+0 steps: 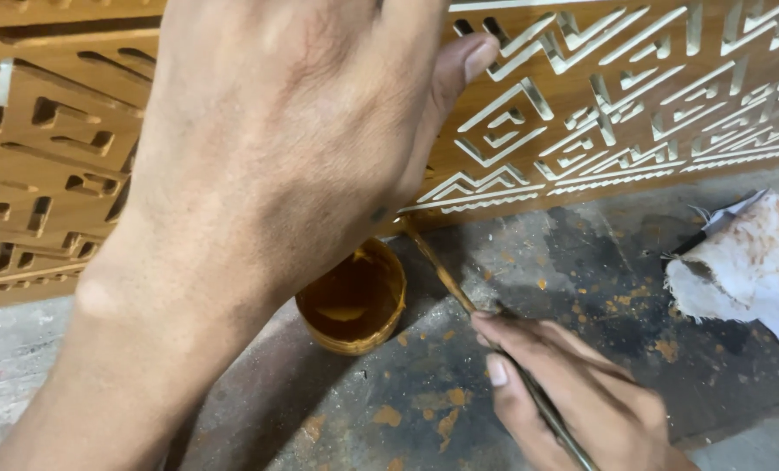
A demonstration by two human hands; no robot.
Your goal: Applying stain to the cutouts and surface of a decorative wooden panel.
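Observation:
My left hand [276, 148] fills the upper left, its palm and fingers pressed against a carved wooden panel [633, 96] cut with a geometric maze pattern. My right hand [564, 392] at the lower right grips a thin paintbrush [446, 275] like a pen. The brush slants up and left, its tip reaching the panel's lower edge just under my left hand. A small round cup [354, 301] of yellow-brown paint sits on the floor beside the brush. The panel's left part looks coated brown; its right grooves show pale.
The grey concrete floor [581, 262] is spotted with yellow-brown paint drips. A stained white rag or crumpled paper [747, 262] lies at the right, with a dark stick poking from it.

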